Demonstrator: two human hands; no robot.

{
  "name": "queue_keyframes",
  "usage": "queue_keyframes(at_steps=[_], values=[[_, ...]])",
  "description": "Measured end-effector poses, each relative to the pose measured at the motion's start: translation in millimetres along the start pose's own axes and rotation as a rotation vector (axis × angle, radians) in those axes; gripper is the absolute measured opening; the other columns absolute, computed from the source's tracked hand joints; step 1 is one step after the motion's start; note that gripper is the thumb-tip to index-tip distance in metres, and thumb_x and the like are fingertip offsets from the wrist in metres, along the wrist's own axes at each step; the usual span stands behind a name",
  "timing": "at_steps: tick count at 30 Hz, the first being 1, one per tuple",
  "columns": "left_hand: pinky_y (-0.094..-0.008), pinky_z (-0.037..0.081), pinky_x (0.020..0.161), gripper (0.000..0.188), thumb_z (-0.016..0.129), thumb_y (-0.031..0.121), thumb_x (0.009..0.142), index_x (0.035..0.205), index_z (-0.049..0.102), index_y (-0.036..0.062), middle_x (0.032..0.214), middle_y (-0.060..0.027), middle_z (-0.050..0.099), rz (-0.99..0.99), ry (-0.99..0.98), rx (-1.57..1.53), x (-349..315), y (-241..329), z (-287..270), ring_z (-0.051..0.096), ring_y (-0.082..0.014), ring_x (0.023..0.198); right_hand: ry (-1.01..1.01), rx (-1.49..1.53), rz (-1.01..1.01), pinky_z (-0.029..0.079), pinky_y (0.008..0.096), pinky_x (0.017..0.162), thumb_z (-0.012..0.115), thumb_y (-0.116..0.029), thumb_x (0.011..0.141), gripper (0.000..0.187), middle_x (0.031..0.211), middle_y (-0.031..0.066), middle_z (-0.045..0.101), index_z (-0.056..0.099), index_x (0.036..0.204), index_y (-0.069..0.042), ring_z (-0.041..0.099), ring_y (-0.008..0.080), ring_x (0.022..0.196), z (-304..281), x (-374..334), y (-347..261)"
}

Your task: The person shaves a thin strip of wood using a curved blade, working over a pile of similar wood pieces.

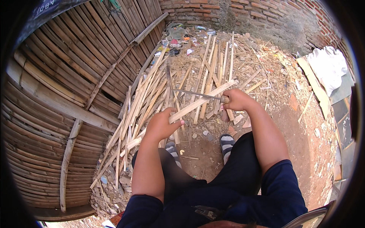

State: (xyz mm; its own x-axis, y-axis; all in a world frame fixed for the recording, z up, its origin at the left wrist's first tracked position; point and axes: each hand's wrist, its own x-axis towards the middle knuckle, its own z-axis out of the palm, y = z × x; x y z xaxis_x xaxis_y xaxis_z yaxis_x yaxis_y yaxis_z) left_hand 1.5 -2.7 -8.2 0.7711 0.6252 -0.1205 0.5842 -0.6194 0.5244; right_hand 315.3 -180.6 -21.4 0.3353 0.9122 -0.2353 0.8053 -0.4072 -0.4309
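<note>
My left hand (161, 123) is closed round a long, pale wooden strip (190, 107), which slants up to the right and runs back under my left forearm. A long-bladed knife (190, 93) is in my right hand (236, 100), its short wooden handle inside my closed fingers. The dark, narrow blade points left and crosses the strip beyond my left hand. Whether its edge bites into the wood, I cannot tell. Below my hands are my two feet in striped footwear, the left foot (173, 153) and the right foot (227, 146).
Many loose pale strips (146, 91) lie heaped along the slatted bamboo wall (91, 49) on the left. More strips (207, 72) spread over rubble ahead, before a brick wall (251, 17). A white sack (327, 68) and boards (315, 89) are at the far right.
</note>
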Motion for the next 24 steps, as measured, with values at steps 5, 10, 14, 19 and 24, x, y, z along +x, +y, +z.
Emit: queue_keyframes(at_steps=[5,10,14,19,24], values=[[-0.0456,0.058,0.081,0.067,0.086,0.050,0.085,0.137,0.068,0.0105,0.092,-0.0175,0.077,0.002,0.000,0.013,0.5,-2.0,1.4,0.077,-0.0337,0.088,0.003,-0.038,-0.042,0.056,0.0475,0.098,0.089,-0.037,0.082,0.062,0.115,0.0259,0.076,0.073,0.129,0.000,0.072,0.0420,0.112,5.0,0.4,-2.3],[-0.0460,0.058,0.083,0.068,0.086,0.050,0.086,0.137,0.068,0.0103,0.093,-0.0177,0.078,-0.003,-0.024,0.004,-1.9,3.9,-2.0,0.077,-0.0342,0.091,-0.020,-0.020,-0.042,0.056,0.0476,0.097,0.088,-0.036,0.082,0.059,0.114,0.0259,0.076,0.073,0.126,0.001,0.072,0.0418,0.111,4.8,1.2,-4.9],[-0.0463,0.058,0.083,0.068,0.085,0.050,0.086,0.137,0.068,0.0100,0.094,-0.0178,0.077,-0.004,-0.024,0.011,-1.2,2.8,-0.9,0.077,-0.0346,0.091,-0.002,-0.013,-0.045,0.056,0.0476,0.096,0.089,-0.036,0.082,0.059,0.113,0.0261,0.076,0.073,0.125,0.001,0.072,0.0421,0.110,7.4,2.7,1.5],[-0.0466,0.057,0.083,0.068,0.085,0.051,0.085,0.137,0.068,0.0101,0.094,-0.0178,0.077,0.027,-0.015,0.027,0.4,-2.6,1.2,0.076,-0.0355,0.091,-0.007,-0.009,-0.045,0.056,0.0475,0.097,0.089,-0.036,0.082,0.060,0.113,0.0259,0.076,0.073,0.125,0.001,0.072,0.0423,0.110,6.3,1.6,2.0],[-0.0457,0.057,0.091,0.069,0.086,0.048,0.085,0.138,0.067,0.0084,0.110,-0.0244,0.077,-0.030,-0.083,0.003,-2.1,6.1,-5.4,0.075,-0.0388,0.104,-0.026,-0.015,-0.045,0.056,0.0471,0.098,0.088,-0.035,0.082,0.060,0.116,0.0259,0.075,0.072,0.128,0.001,0.072,0.0415,0.111,4.0,0.3,-4.0]])
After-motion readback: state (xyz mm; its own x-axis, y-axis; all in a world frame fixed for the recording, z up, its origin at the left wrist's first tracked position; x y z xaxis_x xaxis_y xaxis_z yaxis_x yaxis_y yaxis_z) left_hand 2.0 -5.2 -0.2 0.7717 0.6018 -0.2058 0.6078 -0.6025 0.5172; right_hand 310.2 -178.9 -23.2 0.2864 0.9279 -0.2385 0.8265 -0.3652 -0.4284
